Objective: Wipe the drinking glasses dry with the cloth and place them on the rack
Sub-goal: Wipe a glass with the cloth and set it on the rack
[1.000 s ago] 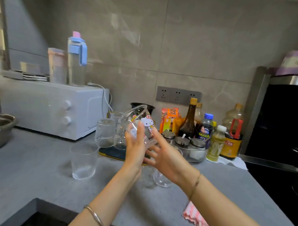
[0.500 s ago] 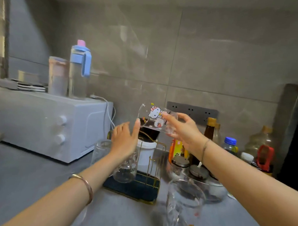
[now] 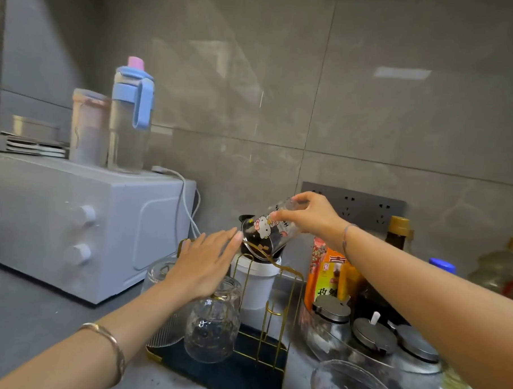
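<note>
Currently: right hand point(image 3: 310, 215) grips the printed glass point(image 3: 265, 231) near its base, thumb and fingers curled round the wall. The glass is in the air, tilted, mouth pointing down and left, cartoon print facing the camera. It sits above the rear part of the rack point(image 3: 241, 376). Its rim overlaps a gold wire loop in view; contact cannot be told.

Left hand point(image 3: 208, 265): flat, palm down, fingers straight and close together, holding nothing. Fingertips are just beside the printed glass's rim; touching or not, cannot tell. The hand lies over two glasses inverted on the rack: a textured glass point(image 3: 213, 324) on a front peg, and a ribbed glass point(image 3: 160, 322) to its left, partly hidden by the forearm.

Rack: gold wire pegs on a dark tray, standing toward the rear edge of the tabletop point(image 3: 38, 326), near the wall. A white cup point(image 3: 255, 285) stands just behind it, with something dark on top.

Left of the rack, along the rear edge: white oven point(image 3: 71, 224), with a blue-lidded bottle point(image 3: 131, 115) and a pale tumbler point(image 3: 89, 125) on its top.

Right of the rack: orange packets point(image 3: 328, 274), a dark bottle point(image 3: 396, 235), and a cluster of metal-lidded jars point(image 3: 372, 337). Another clear glass point(image 3: 350, 383) shows toward the tabletop's near edge, right of the rack; upright or not is unclear.
</note>
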The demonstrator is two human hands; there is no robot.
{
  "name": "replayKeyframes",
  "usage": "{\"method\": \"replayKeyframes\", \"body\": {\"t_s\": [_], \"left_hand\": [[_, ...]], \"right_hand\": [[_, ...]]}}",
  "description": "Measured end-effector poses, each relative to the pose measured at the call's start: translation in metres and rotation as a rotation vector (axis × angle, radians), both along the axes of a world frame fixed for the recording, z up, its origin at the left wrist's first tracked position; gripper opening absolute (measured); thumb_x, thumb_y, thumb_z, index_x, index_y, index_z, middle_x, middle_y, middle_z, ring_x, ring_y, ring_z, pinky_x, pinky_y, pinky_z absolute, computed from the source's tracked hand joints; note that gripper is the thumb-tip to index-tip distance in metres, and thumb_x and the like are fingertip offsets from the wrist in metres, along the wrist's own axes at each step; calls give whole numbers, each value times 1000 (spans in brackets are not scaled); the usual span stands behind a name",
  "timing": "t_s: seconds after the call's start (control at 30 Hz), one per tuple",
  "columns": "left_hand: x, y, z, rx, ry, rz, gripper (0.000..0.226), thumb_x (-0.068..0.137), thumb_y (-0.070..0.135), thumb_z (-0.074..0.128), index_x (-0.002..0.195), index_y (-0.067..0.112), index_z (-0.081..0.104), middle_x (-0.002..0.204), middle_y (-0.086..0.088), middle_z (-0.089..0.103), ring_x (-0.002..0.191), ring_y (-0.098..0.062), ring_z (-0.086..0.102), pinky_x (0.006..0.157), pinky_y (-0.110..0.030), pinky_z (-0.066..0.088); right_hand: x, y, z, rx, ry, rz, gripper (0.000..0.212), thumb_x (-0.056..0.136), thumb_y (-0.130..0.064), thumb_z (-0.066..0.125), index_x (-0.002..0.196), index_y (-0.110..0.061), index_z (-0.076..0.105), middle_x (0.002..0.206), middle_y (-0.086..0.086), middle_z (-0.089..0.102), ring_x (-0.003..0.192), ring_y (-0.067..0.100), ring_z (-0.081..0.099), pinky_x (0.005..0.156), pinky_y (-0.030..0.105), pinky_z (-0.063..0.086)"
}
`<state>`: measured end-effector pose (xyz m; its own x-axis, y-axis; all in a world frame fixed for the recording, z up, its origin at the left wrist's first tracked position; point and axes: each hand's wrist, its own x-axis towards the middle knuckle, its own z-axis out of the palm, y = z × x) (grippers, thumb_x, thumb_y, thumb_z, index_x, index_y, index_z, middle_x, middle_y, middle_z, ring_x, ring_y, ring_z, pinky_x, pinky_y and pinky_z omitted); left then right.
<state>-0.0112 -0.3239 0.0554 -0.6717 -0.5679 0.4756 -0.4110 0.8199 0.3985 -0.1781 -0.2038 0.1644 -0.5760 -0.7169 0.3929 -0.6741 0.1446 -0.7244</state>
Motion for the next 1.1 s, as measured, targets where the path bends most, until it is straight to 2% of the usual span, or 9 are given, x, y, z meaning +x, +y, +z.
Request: {"method": "replayKeyframes", "body": {"t_s": [0.1,0.23,0.3,0.47,0.6,0.67,0.8,1.0,1.1], "left_hand": [[0,1,-1,31,18,-14,86,80,73,-15,153,34,12,158,7,25,147,-22,19,119,-49,13],[0,5,0,46,20,-22,87,75,72,-11,152,37,13,158,10,25,147,-20,17,119,-49,11],[0,4,-1,53,30,-22,87,75,73,-10,152,38,14,158,11,26,147,-20,18,119,-49,12],[2,6,1,55,44,-19,85,76,70,-8,151,38,16,157,10,28,147,-19,18,119,-47,11],[2,8,2,53,32,-24,84,77,69,-9,152,38,14,157,9,28,147,-18,18,119,-49,12],[2,8,3,52,18,-17,76,84,66,-5,152,37,14,157,9,27,147,-18,17,119,-49,11],[2,8,1,49,14,-15,64,93,58,1,152,36,14,157,7,28,147,-20,17,119,-49,13],[2,8,3,52,5,3,58,98,53,4,152,36,13,158,6,26,148,-21,16,120,-49,11],[2,8,3,49,3,7,58,98,53,5,152,36,13,158,6,27,148,-21,17,120,-50,11]], "right_hand": [[-3,-14,-10,56,41,37,74,68,-35,83,130,-12,50,127,4,52,116,21,51,94,32,47],[-3,-27,-17,203,47,161,66,70,-30,83,127,-12,55,118,4,59,101,16,56,71,17,47],[-6,-33,-19,286,48,223,62,72,-27,81,127,-13,57,119,6,62,100,15,59,65,15,48],[-13,-46,-32,434,60,330,58,75,-22,80,128,-16,57,117,2,64,95,12,63,73,18,54],[-9,-58,-39,537,106,401,54,73,-23,82,122,-20,61,109,-6,67,94,10,65,71,16,50],[-8,-65,-45,566,161,413,50,72,-25,83,117,-19,64,110,-4,68,99,13,63,78,18,47],[-8,-70,-52,585,198,427,56,71,-28,83,121,-18,61,121,-2,63,113,17,58,96,28,45],[-11,-73,-57,573,207,423,63,69,-31,84,125,-22,56,127,0,58,119,20,53,107,38,40],[-12,-70,-60,561,174,418,64,71,-31,82,128,-22,53,131,-1,56,123,19,51,107,34,38]]}}
